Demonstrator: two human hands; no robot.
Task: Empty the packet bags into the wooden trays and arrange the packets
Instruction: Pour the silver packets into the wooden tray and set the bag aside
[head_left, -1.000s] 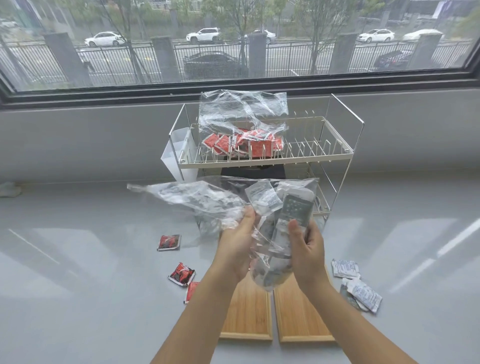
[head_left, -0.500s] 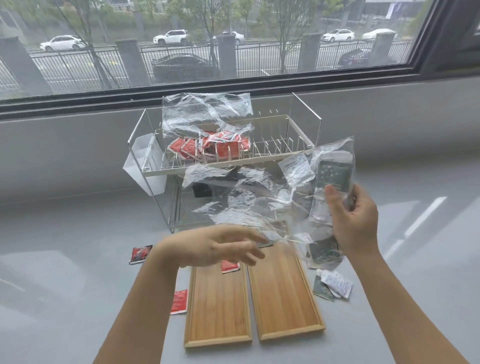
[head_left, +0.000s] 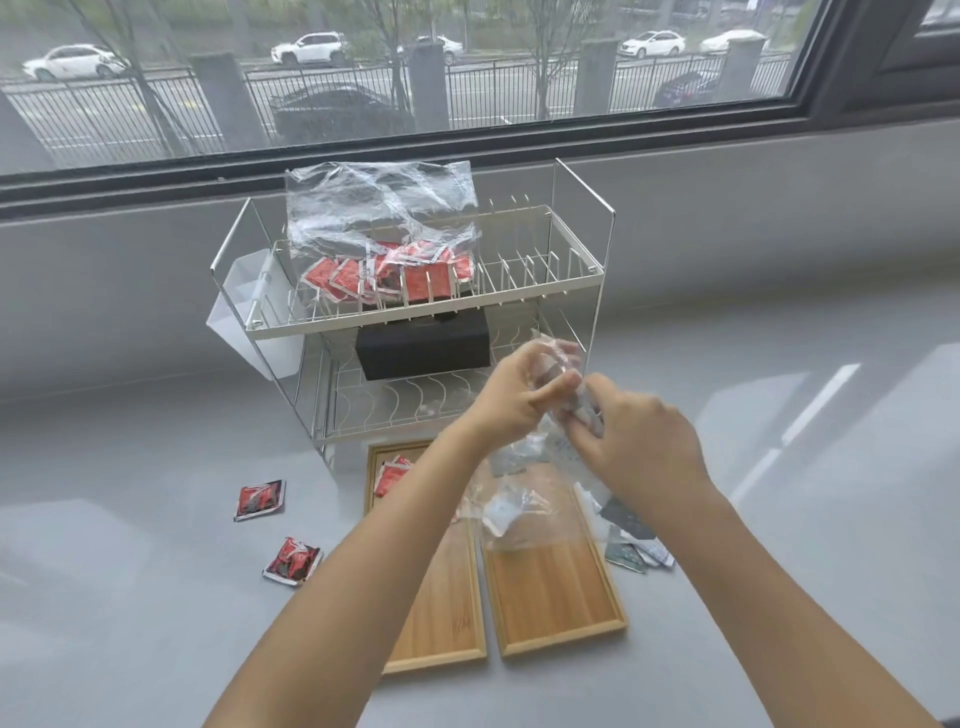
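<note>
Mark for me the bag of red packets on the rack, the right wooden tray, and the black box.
bag of red packets (head_left: 387, 275): head view, on the red packets inside it.
right wooden tray (head_left: 550, 587): head view, on its bare wooden floor.
black box (head_left: 423, 345): head view, on its front face.

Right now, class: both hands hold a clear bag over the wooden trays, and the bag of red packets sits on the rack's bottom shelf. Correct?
Not quite. In the head view the bag of red packets sits on the rack's top shelf. The rest stands.
</note>
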